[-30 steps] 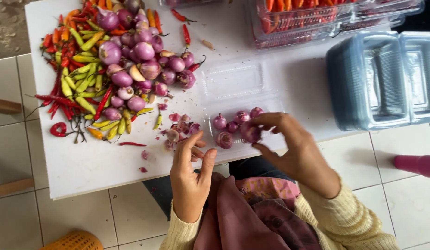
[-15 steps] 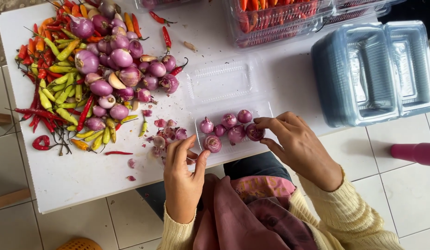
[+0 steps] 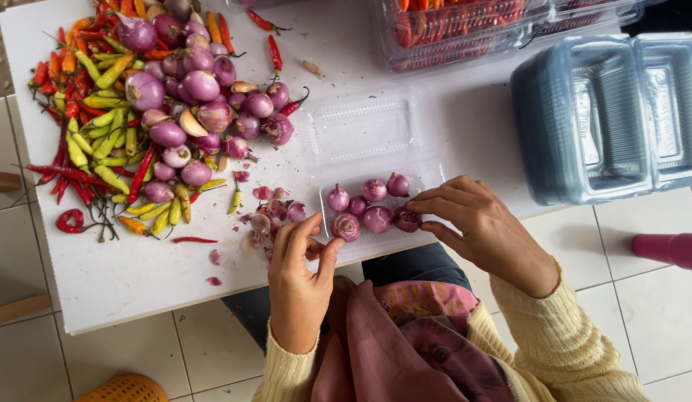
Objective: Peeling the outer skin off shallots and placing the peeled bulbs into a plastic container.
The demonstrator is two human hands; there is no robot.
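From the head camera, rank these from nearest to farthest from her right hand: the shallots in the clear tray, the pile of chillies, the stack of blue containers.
From the right hand:
1. Shallots in the clear tray, at its fingertips, just left of it.
2. Stack of blue containers, up and to the right, at the table's edge.
3. Pile of chillies, far left of the table, beyond the loose shallots.

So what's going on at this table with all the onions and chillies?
A person is arranging small purple shallots in an open clear plastic clamshell box on a white table. The right hand touches a shallot in the tray; the left hand rests at the tray's near corner. A pile of shallots and chillies lies further left.
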